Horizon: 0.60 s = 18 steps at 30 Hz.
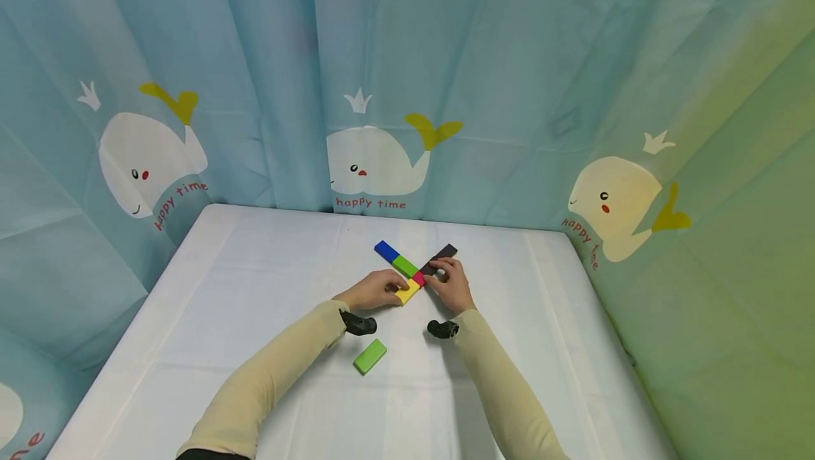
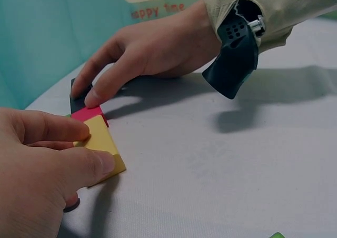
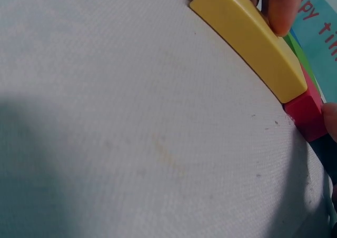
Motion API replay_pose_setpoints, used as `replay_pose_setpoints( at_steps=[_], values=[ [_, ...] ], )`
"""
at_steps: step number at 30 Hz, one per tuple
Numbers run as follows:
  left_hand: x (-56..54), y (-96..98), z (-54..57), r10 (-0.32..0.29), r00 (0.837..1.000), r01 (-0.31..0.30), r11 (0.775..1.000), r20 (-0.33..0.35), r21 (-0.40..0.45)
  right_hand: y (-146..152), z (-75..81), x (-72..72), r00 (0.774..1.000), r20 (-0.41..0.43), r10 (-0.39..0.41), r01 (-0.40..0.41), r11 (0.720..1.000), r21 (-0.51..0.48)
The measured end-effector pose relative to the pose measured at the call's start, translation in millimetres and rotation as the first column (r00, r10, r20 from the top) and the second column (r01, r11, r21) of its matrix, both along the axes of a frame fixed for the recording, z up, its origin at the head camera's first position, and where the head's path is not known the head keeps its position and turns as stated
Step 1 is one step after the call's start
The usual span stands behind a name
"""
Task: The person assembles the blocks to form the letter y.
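My left hand [image 1: 374,289] pinches a yellow block [image 2: 102,138] between thumb and fingers, low over the white tabletop. The block's far end meets a small red block [image 3: 306,114]. My right hand [image 1: 453,286] grips around the black block [image 1: 448,250] that runs on from the red one, its thumb tip on the red block. From the red block a green block [image 1: 404,266] extends to the far left, with a blue block [image 1: 385,251] at its outer end. Together the blocks form crossing arms. Fingers hide parts of the yellow and black blocks.
A loose green block [image 1: 370,357] lies nearer the person, beside the left forearm. White cloth covers the table [image 1: 267,255]. A blue curtain [image 1: 509,92] with whale prints stands behind its back edge. Each wrist carries a black camera mount [image 1: 361,323].
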<state>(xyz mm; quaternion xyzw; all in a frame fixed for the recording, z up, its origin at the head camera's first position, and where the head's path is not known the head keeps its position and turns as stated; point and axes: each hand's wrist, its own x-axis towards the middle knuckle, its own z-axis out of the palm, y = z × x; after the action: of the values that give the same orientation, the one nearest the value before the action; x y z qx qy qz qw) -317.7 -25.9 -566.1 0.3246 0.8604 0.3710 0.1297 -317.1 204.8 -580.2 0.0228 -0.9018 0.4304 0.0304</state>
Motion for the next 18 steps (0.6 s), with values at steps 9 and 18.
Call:
replay_pose_setpoints(
  at_steps=[9,18],
  values=[
    [0.4,0.4,-0.7,0.007,1.0,-0.007,1.0,-0.007,-0.011,0.1,-0.5,-0.1,1.0,0.0,-0.003,0.003,1.0,-0.003],
    [2.9,0.5,1.7,0.014,1.0,-0.014,1.0,-0.005,-0.005,0.3,-0.2,0.9,1.0,-0.015,0.005,-0.005,1.0,-0.01]
  ],
)
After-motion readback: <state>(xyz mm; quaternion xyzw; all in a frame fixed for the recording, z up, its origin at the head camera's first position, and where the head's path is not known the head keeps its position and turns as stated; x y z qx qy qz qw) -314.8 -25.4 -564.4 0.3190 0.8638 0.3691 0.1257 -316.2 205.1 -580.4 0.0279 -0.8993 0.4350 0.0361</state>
